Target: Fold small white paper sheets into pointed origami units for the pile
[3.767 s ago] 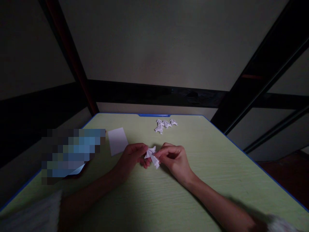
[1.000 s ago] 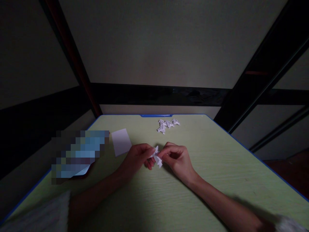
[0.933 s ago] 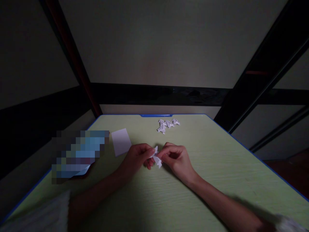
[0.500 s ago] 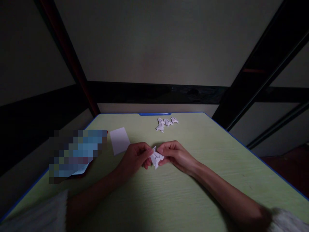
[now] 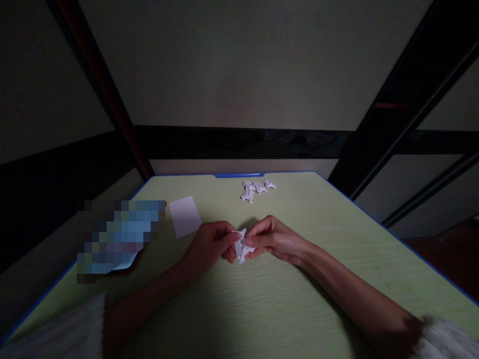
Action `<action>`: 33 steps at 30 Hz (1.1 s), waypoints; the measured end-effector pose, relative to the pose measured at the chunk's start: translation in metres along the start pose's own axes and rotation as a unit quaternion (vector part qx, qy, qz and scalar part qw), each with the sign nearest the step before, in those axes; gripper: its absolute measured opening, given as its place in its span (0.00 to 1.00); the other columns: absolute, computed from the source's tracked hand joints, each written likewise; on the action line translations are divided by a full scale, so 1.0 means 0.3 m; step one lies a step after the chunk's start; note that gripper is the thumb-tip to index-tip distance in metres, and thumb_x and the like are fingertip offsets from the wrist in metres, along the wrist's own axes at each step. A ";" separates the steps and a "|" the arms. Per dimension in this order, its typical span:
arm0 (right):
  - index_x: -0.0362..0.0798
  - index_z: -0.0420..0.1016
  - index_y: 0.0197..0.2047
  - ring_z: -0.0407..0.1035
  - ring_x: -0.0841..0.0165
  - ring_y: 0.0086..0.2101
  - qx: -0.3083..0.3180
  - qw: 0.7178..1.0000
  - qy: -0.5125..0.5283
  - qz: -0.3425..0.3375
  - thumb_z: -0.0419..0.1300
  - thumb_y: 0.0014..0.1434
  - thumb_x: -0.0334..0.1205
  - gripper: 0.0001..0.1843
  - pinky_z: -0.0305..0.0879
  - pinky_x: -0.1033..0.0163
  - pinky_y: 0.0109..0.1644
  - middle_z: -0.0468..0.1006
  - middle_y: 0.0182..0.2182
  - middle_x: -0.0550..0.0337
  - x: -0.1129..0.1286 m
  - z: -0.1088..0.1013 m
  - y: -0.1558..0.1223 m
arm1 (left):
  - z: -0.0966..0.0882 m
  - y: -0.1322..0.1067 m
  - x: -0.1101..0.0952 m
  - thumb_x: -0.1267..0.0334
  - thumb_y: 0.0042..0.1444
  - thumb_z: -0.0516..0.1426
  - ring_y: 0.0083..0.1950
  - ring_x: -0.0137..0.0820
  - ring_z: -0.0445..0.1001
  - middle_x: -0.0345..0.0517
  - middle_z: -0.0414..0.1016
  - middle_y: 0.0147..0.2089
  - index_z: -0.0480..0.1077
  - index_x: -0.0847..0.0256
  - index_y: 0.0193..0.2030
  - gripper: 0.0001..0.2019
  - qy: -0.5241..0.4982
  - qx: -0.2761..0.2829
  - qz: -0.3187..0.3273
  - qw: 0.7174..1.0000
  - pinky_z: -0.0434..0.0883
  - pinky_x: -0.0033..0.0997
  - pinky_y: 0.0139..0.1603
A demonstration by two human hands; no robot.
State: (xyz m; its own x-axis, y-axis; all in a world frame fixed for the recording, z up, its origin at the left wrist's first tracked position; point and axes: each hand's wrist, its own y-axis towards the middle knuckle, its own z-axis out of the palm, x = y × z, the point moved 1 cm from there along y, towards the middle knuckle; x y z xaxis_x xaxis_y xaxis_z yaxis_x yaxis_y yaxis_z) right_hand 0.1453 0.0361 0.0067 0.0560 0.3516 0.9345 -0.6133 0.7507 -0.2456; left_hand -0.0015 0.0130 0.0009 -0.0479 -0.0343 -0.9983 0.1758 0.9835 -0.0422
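Observation:
A small white folded paper figure [image 5: 241,252] is held just above the table between both hands. My left hand [image 5: 215,242] pinches its left side, thumb on top and fingers curled beneath. From the other side my right hand [image 5: 275,239] grips it, with the thumb pressed on the middle of the folds. Part of the paper is hidden by the fingers. Farther back lie several finished-looking folded paper figures [image 5: 248,195], frog-like in shape and grouped close together. Left of them, a flat white sheet of paper [image 5: 185,217] lies near my left hand.
The pale green table [image 5: 318,209] has a blue rim and a blue handle-like piece [image 5: 240,175] at its far edge. On the left lies a pixelated object [image 5: 127,239] with a light blue surface and a dark red edge. A panelled wall [image 5: 239,75] stands behind.
My right thumb has moved from the upper right edge of the folded paper down onto its middle. The paper has tilted slightly. My left hand keeps its pinch.

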 end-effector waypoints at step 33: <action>0.40 0.67 0.15 0.63 0.75 0.16 -0.076 0.991 -0.093 -0.060 0.65 0.34 0.38 0.13 0.58 0.68 0.23 0.67 0.11 0.65 -0.017 0.048 0.002 | -0.004 -0.015 -0.001 0.65 0.43 0.54 0.15 0.20 0.61 0.34 0.63 0.13 0.64 0.65 0.19 0.07 0.115 -0.020 0.056 0.992 0.59 0.19 0.16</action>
State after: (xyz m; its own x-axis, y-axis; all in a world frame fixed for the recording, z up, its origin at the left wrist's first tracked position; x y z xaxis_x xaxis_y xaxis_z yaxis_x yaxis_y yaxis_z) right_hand 0.1332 0.0267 0.0054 -0.0326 0.1562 0.9872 -0.4848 0.8613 -0.1523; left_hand -0.0034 0.0087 0.0014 -0.2543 0.1134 -0.9604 0.1539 0.9852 0.0756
